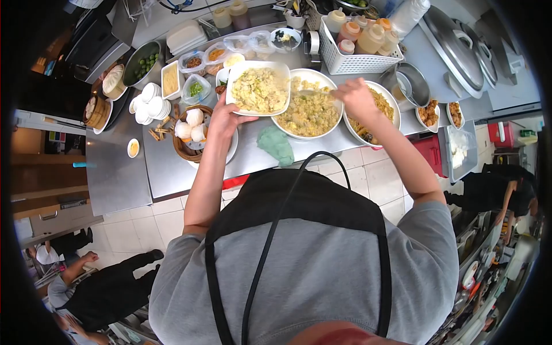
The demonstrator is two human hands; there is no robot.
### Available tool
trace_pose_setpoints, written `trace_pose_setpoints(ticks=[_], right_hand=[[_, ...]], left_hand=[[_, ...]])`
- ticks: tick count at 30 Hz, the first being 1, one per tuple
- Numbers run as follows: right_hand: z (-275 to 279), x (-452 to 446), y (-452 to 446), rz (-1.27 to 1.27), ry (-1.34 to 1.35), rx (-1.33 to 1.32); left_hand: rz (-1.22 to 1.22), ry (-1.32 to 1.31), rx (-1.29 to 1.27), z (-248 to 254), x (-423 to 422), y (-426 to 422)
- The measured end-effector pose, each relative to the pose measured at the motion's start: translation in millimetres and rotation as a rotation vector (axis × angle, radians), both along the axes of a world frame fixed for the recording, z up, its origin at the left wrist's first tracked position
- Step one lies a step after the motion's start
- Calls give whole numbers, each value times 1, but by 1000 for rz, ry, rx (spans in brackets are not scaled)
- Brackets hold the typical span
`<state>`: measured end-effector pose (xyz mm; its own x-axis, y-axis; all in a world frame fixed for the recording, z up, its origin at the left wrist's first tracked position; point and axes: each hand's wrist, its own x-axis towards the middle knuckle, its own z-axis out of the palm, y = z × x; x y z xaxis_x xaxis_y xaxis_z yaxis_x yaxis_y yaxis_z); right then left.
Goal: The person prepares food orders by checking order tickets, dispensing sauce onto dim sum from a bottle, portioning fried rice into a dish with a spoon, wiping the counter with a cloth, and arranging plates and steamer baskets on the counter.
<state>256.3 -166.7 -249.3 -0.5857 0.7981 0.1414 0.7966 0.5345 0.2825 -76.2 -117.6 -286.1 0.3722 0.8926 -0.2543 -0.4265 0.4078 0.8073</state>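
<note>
My left hand [223,118] grips the lower left side of a square white bowl [287,95] heaped with fried rice, raised over the counter and tilted slightly. Beside it, partly overlapped, a large round white bowl [307,138] holds more fried rice [313,112]. Over that bowl's right rim, my right hand [355,99] is closed on what looks like a spoon [329,93], blurred, pointing into the rice. Just beyond, a white bowl of noodles [375,106] sits partly under my right forearm. A green cloth [276,145] lies in front of the round bowl.
Left on the steel counter [118,178] stand a bamboo steamer [185,150] with buns, stacked small white dishes [155,106] and ingredient tubs. A white basket [359,64] of sauce bottles stands behind. Fried pieces [428,114] are at right. Other people [109,290] stand at both sides.
</note>
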Motion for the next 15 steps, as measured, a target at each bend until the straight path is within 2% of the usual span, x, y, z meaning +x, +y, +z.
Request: trace_pose_setpoints(ticks=[2,3,5,6,8,9,10,12,15], right_hand=[[14,17,-5,-212,140,22],[10,25,-7,-209,139,21],[-11,40,-10,-419,143,-14],[-23,45,-11,-416,143,-12],[-48,48,-13,-611,659,-362],[-59,42,-12,-630,792,-431],[-69,32,-10,-630,792,-433],[-88,10,-2,-659,1003,-528],[-109,-2,11,-689,1121,-502]], left_hand=[[8,-1,3,0,0,-1],[16,0,4,0,0,-2],[24,1,9,3,1,-2],[23,11,8,4,1,-2],[26,23,3,4,1,-2],[23,9,2,3,2,-2],[18,-5,2,1,3,-2],[17,2,-4,2,5,-2],[21,16,-5,-1,5,0]])
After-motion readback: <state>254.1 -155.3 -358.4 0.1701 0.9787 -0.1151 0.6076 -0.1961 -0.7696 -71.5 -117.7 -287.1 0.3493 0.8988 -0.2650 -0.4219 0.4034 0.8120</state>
